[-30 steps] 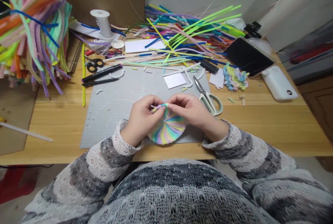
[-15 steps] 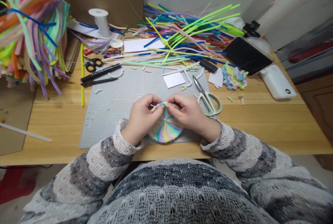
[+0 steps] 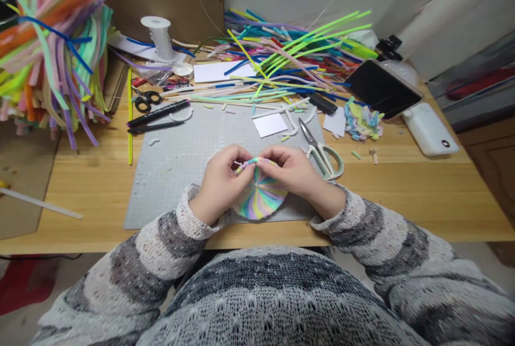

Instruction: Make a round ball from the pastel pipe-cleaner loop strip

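At far left, bundle (image 3: 52, 61): soft coloured sticks, mainly orange, pink, green, yellow and purple, bound by a blue strip; ends splayed.
White stick (image 3: 46, 205): below the bundle, slanting across the table (image 3: 406, 190).
Yellow stick (image 3: 130, 137): flat, just left of the mat (image 3: 181, 174).
Black scissors (image 3: 148, 100): beside the yellow stick, above the pens.
Black pens (image 3: 159, 113): two, side by side at the mat's upper left corner.
Spool (image 3: 161, 43): white, upright, behind the black scissors.
Left hand (image 3: 225, 178): thumb and forefinger pinched together on the disc's far rim, left of its top.
Disc (image 3: 259, 204): round, pastel rays from a central point; held between both hands above the mat's near edge. Contact with the mat: cannot tell.
White card (image 3: 270, 125): flat on the mat, beyond the hands.
Right hand (image 3: 295, 174): pinched on the same rim, fingertips just beside those of the left.
Loose sticks (image 3: 306, 61): heaped along the back, many colours, bright green uppermost.
Pale scissors (image 3: 325, 158): just right of the right hand, tips pointing away.
Curly bunch (image 3: 363, 119): pastel, near the phone.
Phone (image 3: 384, 88): tilted, dark screen.
White case (image 3: 431, 129): just right of the phone.
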The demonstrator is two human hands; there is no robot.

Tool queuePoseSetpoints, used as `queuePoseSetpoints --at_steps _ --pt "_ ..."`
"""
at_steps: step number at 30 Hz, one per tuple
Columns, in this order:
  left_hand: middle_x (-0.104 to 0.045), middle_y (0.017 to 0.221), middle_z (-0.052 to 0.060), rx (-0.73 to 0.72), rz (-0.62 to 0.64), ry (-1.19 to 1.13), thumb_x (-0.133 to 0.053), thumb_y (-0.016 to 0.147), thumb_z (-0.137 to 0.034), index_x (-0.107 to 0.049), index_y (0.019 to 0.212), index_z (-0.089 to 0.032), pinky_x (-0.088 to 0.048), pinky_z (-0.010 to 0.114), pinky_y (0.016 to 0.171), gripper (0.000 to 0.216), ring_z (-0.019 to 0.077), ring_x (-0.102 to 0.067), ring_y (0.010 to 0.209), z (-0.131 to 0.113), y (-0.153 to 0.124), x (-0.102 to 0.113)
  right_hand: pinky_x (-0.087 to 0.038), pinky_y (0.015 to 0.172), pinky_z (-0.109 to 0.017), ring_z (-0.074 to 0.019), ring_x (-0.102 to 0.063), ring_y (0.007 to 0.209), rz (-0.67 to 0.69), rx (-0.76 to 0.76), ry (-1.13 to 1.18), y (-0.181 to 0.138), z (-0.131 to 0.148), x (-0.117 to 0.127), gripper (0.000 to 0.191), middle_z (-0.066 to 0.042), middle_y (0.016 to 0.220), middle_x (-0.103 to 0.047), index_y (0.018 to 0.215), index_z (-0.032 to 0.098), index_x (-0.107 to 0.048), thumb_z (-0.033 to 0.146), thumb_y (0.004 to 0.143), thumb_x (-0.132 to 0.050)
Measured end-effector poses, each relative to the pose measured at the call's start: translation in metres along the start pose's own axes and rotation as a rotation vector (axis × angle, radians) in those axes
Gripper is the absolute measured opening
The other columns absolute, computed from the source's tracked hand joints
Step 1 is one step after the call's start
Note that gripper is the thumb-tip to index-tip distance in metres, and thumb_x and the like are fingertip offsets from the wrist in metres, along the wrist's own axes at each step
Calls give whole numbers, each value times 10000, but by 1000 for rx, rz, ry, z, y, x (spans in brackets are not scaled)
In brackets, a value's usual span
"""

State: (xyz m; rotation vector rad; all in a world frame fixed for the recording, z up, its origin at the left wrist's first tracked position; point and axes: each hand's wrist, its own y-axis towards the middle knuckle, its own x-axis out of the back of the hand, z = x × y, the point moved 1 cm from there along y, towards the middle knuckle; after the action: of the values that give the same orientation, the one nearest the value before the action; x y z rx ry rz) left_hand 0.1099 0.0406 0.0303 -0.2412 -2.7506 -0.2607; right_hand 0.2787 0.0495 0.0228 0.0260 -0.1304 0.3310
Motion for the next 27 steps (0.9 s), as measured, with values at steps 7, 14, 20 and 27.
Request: queuePoseSetpoints --at_steps 7,14,20,27 --pt "-621 773 19 76 79 -74 -594 791 -248 -594 817 -165 -454 272 663 87 142 -559 738 -3 1 0 -401 540 -232 -102 -524 578 -96 115 -232 -5 5 0 161 6 634 -635 710 161 -654 291 799 -622" --pt "-648 905 35 242 218 -130 -602 757 -270 -582 978 -165 -492 305 742 246 160 -592 819 6 4 2 -387 541 -230 -102 -502 581 -233 83 -180 3 -12 -3 183 15 636 -609 704 167 -633 324 798 -633" --pt "-689 916 51 409 434 -121 -591 715 -261 -602 1030 -165 -525 306 694 330 175 -641 769 6 8 21 -440 626 -284 -162 -591 665 -141 -15 -477 1 11 27 352 -44 745 -677 817 167 -677 488 877 -547" --pt "-717 1058 74 247 705 368 -589 694 -236 -636 1220 -201 -521 319 765 529 227 -673 881 -8 17 32 -453 718 -384 -328 -632 930 -293 -394 -1342 -33 23 72 472 -200 1098 -647 1099 132 -637 533 857 -578"
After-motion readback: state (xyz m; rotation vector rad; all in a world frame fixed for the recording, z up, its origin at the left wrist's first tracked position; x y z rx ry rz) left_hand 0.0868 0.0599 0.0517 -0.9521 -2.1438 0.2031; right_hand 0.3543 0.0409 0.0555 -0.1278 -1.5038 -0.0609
